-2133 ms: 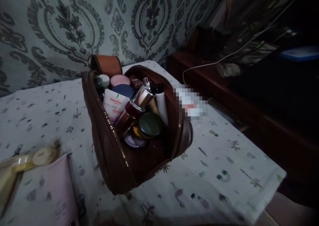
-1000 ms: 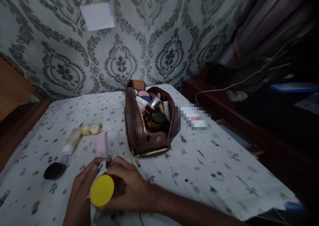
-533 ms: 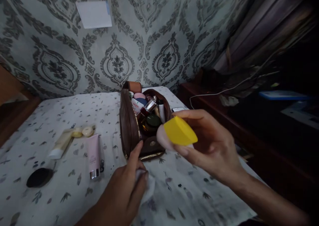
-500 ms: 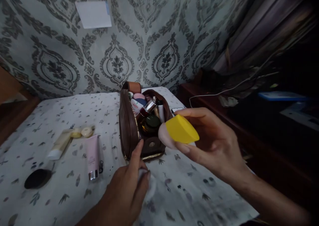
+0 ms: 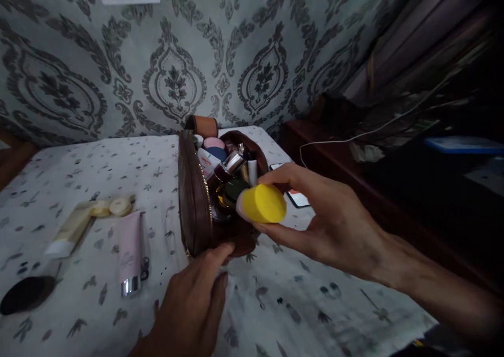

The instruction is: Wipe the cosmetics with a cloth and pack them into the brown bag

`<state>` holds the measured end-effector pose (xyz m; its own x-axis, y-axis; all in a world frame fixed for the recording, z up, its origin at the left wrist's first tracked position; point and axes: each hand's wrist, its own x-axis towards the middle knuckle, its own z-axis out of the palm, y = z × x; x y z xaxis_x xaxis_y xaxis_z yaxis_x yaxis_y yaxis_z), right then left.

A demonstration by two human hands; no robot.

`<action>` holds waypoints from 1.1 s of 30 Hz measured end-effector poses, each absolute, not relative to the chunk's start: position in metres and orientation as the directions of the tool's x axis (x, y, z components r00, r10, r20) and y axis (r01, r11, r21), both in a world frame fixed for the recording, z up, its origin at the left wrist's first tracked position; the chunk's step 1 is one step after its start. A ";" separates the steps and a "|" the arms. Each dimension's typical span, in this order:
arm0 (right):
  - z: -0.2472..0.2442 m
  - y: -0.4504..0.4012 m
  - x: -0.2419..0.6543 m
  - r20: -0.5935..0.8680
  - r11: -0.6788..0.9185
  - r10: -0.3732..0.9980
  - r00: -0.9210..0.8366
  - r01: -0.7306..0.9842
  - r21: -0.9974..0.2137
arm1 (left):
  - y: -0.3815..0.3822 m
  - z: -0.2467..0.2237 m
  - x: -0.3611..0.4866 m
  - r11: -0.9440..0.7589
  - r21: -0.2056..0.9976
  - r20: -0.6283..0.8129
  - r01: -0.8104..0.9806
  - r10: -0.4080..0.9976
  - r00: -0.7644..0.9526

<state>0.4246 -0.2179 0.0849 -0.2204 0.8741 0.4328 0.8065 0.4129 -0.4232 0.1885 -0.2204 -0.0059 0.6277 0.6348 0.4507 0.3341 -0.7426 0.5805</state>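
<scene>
My right hand point(image 5: 318, 215) pinches a makeup sponge point(image 5: 264, 203) between thumb and fingers. The sponge has a flat yellow end turned toward me and a paler rounded end pointing into the bag. It is at the front of the opening of a brown zipped makeup bag point(image 5: 192, 199). My left hand point(image 5: 195, 294) grips the bag's front flap, fingertips on its edge. Inside the bag are a dark-lidded jar point(image 5: 235, 189), a silver-capped bottle point(image 5: 232, 163), a white tube point(image 5: 252, 172), a pink round item point(image 5: 213, 144) and other cosmetics, partly hidden.
Left of the bag lie a pink tube point(image 5: 130, 249), a cream tube point(image 5: 71, 231), a small round pale item point(image 5: 121, 206) and a dark oval object point(image 5: 27, 294). A phone point(image 5: 298, 198) sits behind my right hand. A white cable point(image 5: 350, 140) runs across the right side.
My right hand has moved the sponge left to the bag's opening, turning its yellow end toward me. My left hand has closed on the front flap. The view has shifted down and right.
</scene>
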 end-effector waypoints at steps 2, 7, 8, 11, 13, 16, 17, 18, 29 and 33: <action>0.088 -0.212 0.422 0.335 0.438 0.885 -0.324 0.823 -0.361 | -0.222 -0.009 0.189 -0.778 0.514 0.494 0.363 0.614 0.616; 0.101 -0.198 0.411 0.099 0.590 0.805 -0.584 0.774 -0.232 | -0.221 -0.015 0.190 -0.818 0.413 0.546 0.401 0.574 0.610; 0.103 -0.196 0.408 0.059 0.625 0.776 -0.629 0.751 -0.212 | -0.221 -0.016 0.190 -0.820 0.403 0.553 0.407 0.573 0.605; 0.107 -0.189 0.401 -0.045 0.701 0.698 -0.714 0.695 -0.156 | -0.221 -0.016 0.192 -0.818 0.418 0.556 0.395 0.575 0.600; 0.105 -0.185 0.396 -0.102 0.724 0.673 -0.733 0.681 -0.113 | -0.222 -0.015 0.192 -0.813 0.452 0.548 0.368 0.578 0.605; 0.101 -0.176 0.390 -0.150 0.759 0.640 -0.754 0.650 -0.035 | -0.222 -0.015 0.192 -0.806 0.481 0.532 0.346 0.582 0.615; 0.099 -0.173 0.388 -0.157 0.769 0.630 -0.761 0.639 -0.013 | -0.222 -0.015 0.192 -0.805 0.482 0.532 0.347 0.583 0.613; 0.099 -0.170 0.387 -0.165 0.778 0.620 -0.767 0.628 0.007 | -0.223 -0.016 0.191 -0.805 0.483 0.535 0.346 0.584 0.611; 0.108 -0.154 0.369 -0.432 0.819 0.517 -0.739 0.574 -0.002 | -0.224 -0.022 0.186 -0.804 0.494 0.524 0.331 0.579 0.625; 0.108 -0.156 0.362 -0.447 0.809 0.532 -0.719 0.587 0.019 | -0.223 -0.023 0.186 -0.821 0.465 0.547 0.333 0.561 0.621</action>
